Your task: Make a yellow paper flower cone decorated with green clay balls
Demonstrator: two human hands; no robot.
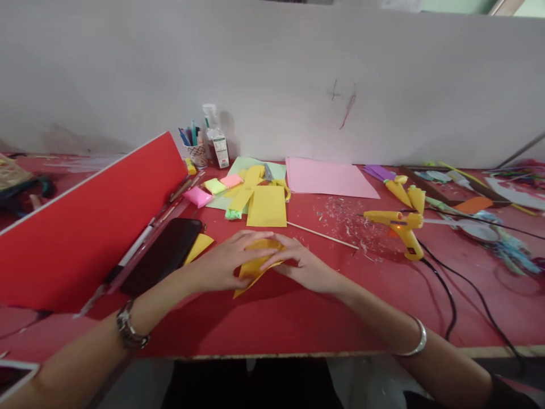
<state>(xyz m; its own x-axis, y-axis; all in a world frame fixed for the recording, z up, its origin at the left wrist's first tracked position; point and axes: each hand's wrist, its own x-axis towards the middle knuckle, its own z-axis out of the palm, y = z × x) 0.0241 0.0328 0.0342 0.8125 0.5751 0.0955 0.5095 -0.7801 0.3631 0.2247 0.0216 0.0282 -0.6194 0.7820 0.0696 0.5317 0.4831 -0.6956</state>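
Yellow paper (pixel 254 268) is gripped between left hand (pixel 221 260) and right hand (pixel 313 270), both half curled; red tabletop (pixel 276 324) runs from them to the front edge (pixel 255 357). A phone (pixel 166 253) and red board (pixel 106 221) crowd the left forearm (pixel 164 298); beyond lies a thin stick (pixel 323 235), rightward a glue gun (pixel 404 229). Grey wall (pixel 255 74) rises behind.
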